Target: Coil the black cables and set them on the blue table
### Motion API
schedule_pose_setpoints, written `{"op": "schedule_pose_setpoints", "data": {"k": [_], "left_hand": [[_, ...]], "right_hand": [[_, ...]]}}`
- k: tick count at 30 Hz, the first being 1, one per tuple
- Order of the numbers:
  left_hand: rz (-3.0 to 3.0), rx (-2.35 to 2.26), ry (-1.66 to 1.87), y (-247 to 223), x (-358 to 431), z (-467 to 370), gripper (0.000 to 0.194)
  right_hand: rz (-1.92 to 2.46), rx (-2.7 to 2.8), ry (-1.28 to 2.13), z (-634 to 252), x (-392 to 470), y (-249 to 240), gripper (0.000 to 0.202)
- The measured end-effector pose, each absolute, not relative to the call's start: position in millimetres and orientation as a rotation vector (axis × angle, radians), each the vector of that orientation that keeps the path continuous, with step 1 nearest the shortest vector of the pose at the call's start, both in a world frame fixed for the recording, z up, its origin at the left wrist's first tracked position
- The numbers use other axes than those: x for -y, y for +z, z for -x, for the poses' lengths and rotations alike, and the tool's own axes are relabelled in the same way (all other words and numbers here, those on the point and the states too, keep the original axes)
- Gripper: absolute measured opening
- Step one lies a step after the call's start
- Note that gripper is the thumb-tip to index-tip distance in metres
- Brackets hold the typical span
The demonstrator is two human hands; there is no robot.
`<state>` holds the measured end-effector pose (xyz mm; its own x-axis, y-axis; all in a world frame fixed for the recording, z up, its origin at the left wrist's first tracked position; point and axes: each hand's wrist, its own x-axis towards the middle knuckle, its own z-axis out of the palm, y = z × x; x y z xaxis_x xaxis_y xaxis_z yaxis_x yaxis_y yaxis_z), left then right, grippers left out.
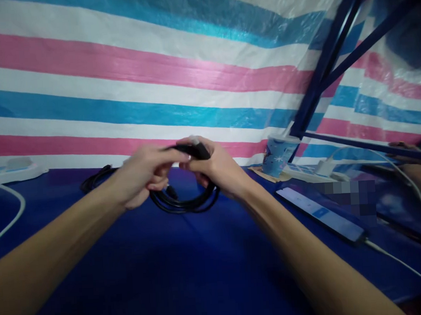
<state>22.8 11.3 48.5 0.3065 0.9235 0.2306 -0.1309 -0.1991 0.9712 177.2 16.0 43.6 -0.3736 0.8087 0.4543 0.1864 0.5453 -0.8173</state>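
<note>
A coiled black cable (185,206) hangs in a loop between my two hands, above the dark blue table. My right hand (216,164) is closed on the coil's right side, and a connector with a pale tip points up out of its grip. On the left of the loop my left hand (144,172) is closed too, its thumb and finger pinching the top of the coil close to the right fingers. A small black plug (171,192) dangles inside the loop. Motion blur softens the fingertips.
Another black cable (95,179) lies behind my left hand. White power strips sit at the far left (15,171) and right (303,172). A blue cup (279,155) stands at the back right, near a charging phone (321,213). A person's hand (418,175) shows at the right edge.
</note>
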Motion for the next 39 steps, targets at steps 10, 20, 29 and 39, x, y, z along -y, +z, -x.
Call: {"op": "schedule_pose_setpoints", "data": {"k": [10, 20, 29, 39], "left_hand": [[-1.036, -0.604, 1.449, 42.7, -10.2, -20.0, 0.041], [-1.912, -0.790, 0.418, 41.6, 1.5, -15.1, 0.024], [-1.441, -0.630, 1.121, 46.7, -0.1, -16.3, 0.041], [-1.668, -0.871, 0.942, 41.5, -4.2, -13.5, 0.013]], "right_hand": [[0.507, 1.268, 1.338, -159.7, -12.0, 25.8, 0.007], [0.991, 2.459, 0.162, -187.8, 11.1, 48.5, 0.013], [0.757, 1.620, 1.127, -188.1, -8.1, 38.6, 0.020], [0.899, 2.071, 0.982, -182.6, 9.5, 46.1, 0.008]]}}
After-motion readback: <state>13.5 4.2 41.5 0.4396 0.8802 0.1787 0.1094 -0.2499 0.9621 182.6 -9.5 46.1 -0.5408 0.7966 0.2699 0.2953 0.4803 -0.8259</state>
